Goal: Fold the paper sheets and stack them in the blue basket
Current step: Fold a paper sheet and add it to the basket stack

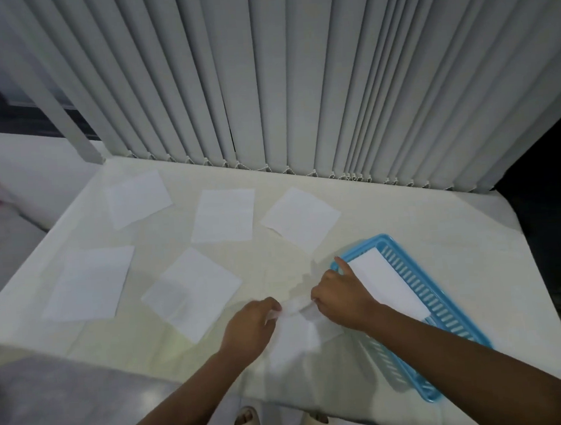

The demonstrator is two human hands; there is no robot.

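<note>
Both my left hand point(251, 324) and right hand point(336, 299) pinch this sheet point(297, 335) — I match edges squarely, then crease firmly.

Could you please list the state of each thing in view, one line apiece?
Left hand: pinching the sheet's near-left edge.
Right hand: pinching the same sheet, index finger extended.
Held sheet: blurred, partway through folding, on the table.
Five loose sheets: flat, unfolded, spread apart.
Blue basket: on the table, open.
Folded paper: lying flat inside the basket.
Vertical blinds: closed.
</note>
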